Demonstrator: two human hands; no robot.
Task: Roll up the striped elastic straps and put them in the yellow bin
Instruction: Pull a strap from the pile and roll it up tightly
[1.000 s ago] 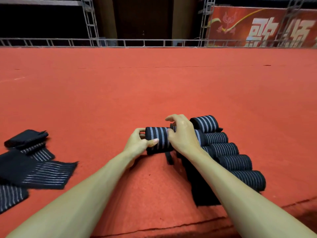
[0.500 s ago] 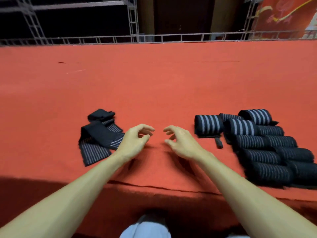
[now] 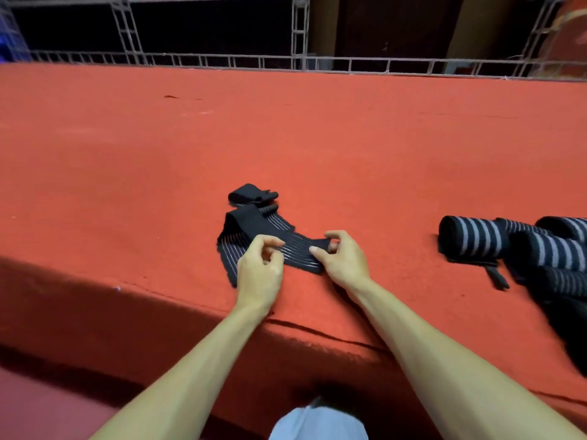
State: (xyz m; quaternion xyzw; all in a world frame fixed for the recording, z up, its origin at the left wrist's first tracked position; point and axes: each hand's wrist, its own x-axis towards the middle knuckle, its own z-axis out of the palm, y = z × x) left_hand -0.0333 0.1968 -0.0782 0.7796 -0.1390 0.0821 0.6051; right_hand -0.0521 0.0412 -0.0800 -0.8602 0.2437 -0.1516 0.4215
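Strap (image 3: 298, 253) lies flat mid-frame, its end pinched by the right hand (image 3: 344, 262); the left hand (image 3: 260, 271) curls its fingers (image 3: 270, 241) over it, grip unclear. Rolling looks about to begin: next, turn that end over tightly.

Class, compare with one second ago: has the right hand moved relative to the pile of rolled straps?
Yes. The right hand has left the rolled straps and shifted left, now pinching the flat strap.

even warm light, dark background, wide-angle edge warp, right-side blur
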